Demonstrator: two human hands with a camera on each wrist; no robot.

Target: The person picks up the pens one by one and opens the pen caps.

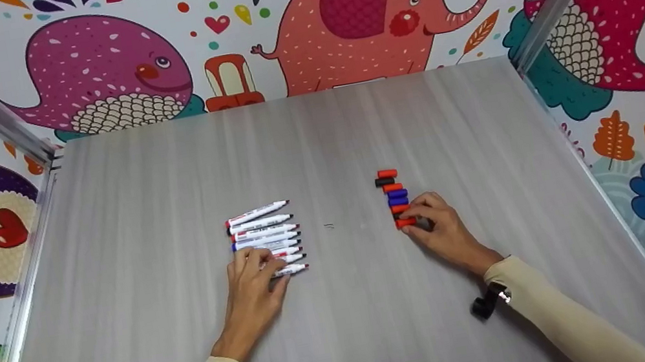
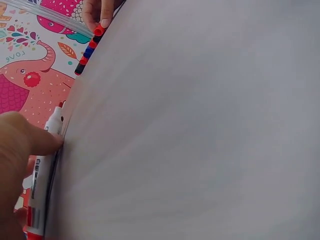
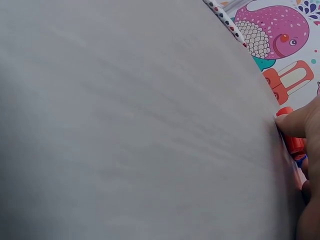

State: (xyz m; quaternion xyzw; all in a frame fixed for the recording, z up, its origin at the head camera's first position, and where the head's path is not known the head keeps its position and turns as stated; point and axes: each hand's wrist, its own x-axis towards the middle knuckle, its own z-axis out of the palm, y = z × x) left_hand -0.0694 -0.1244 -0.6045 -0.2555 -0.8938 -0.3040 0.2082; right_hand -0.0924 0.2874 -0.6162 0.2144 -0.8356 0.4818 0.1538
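Uncapped white markers lie side by side in a column at the left of the table in the head view. My left hand (image 1: 251,291) reaches over the near end of this group, its thumb and fingers gripping the nearest marker (image 1: 294,269). That marker (image 2: 42,187) has a red end in the left wrist view, with the thumb against its side. Across the table, my right hand (image 1: 446,234) pinches a red marker cap (image 1: 406,222) at the near end of a column of caps. Fingers partly hide the neighbouring caps and several markers.
Beyond the right hand, the cap column includes a blue cap (image 1: 397,193) and a black cap (image 1: 384,182). Small dark marks (image 1: 329,226) show on the grey table (image 1: 348,334) between the groups. A cartoon-printed wall (image 1: 233,19) borders the table's far edge.
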